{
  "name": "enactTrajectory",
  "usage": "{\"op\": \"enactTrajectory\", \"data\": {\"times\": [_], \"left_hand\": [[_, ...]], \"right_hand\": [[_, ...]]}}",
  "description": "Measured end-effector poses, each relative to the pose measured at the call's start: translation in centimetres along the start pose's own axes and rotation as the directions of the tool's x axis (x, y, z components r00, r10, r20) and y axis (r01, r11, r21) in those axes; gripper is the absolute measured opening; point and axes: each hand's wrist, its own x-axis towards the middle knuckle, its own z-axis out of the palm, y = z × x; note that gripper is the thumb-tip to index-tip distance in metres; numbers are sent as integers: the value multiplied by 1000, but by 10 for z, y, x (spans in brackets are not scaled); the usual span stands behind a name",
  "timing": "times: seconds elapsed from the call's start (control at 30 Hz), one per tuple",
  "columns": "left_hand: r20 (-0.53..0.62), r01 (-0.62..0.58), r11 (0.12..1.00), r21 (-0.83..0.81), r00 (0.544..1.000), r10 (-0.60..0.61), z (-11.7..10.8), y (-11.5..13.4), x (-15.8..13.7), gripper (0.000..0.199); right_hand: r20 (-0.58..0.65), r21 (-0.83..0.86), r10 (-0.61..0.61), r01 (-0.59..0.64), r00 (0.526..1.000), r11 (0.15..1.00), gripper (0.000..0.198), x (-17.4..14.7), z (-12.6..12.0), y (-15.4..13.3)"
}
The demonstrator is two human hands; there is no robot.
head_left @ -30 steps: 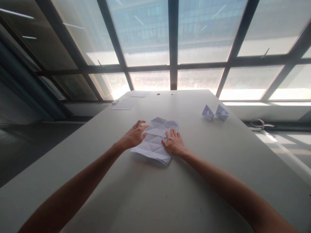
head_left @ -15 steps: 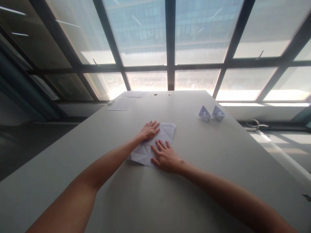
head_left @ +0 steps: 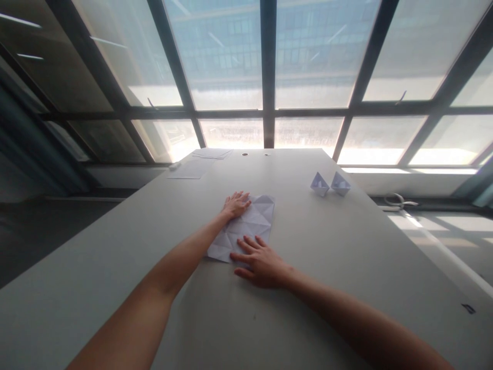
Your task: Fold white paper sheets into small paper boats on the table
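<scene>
A creased sheet of white paper (head_left: 252,223) lies flat on the white table (head_left: 162,226), its fold lines crossing the surface. My left hand (head_left: 235,205) rests on its far left part, fingers spread and palm down. Over the near right edge of the sheet lies my right hand (head_left: 262,262), also flat with its fingers apart. Neither hand grips anything. Parts of the sheet under both hands are hidden.
Two folded paper boats (head_left: 319,184) stand side by side at the right. Several flat white sheets (head_left: 188,168) lie at the far left, near a small white item (head_left: 174,166). A small dark mark (head_left: 468,308) shows at the right edge. Tall windows rise behind.
My right hand has slid nearer to me and slightly left over the paper, uncovering more creases. My left hand stays at the far left part. The view has shifted a little.
</scene>
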Motion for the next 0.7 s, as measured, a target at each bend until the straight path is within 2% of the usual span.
{"op": "enactTrajectory", "data": {"times": [0.1, 0.17, 0.2, 0.27, 0.3, 0.33, 0.37, 0.43, 0.53, 0.63, 0.7], "left_hand": [[-68, 29, 997, -75, 997, -34, -14, -11, 2, 58], [-96, 48, 992, -113, 994, -59, -25, -20, -2, 63], [-102, 58, 990, -128, 992, -72, -29, -24, -5, 66], [-100, 81, 985, -155, 990, -97, -33, -30, -13, 69], [-97, 89, 982, -167, 990, -107, -33, -31, -18, 69], [-92, 94, 979, -180, 989, -112, -32, -31, -21, 67], [-88, 95, 977, -193, 990, -114, -31, -29, -24, 65], [-79, 80, 973, -218, 992, -100, -27, -24, -27, 61], [-74, 30, 972, -232, 996, -49, -26, -14, -29, 59], [-99, -20, 979, -201, 995, 0, -32, -3, -36, 59], [-98, -92, 984, -150, 992, 78, -35, 7, -46, 55]], "right_hand": [[-73, 32, -4, 6, 997, 999, 48, 0, 0, 0], [-203, 65, 76, -64, 976, 996, 46, 2, 3, 5], [-286, 92, 165, -144, 944, 985, 46, 4, 5, 8], [-418, 186, 411, -366, 810, 912, 49, 9, 10, 18], [-431, 234, 517, -462, 740, 855, 51, 12, 13, 23], [-410, 265, 589, -527, 696, 807, 54, 15, 16, 28], [-376, 272, 623, -561, 686, 782, 57, 18, 18, 33], [-316, 245, 625, -575, 714, 781, 61, 22, 22, 39], [-300, 206, 597, -560, 744, 802, 61, 23, 22, 42], [-326, 210, 595, -557, 735, 803, 59, 22, 21, 38], [-346, 229, 600, -555, 721, 799, 57, 22, 23, 36]]}}
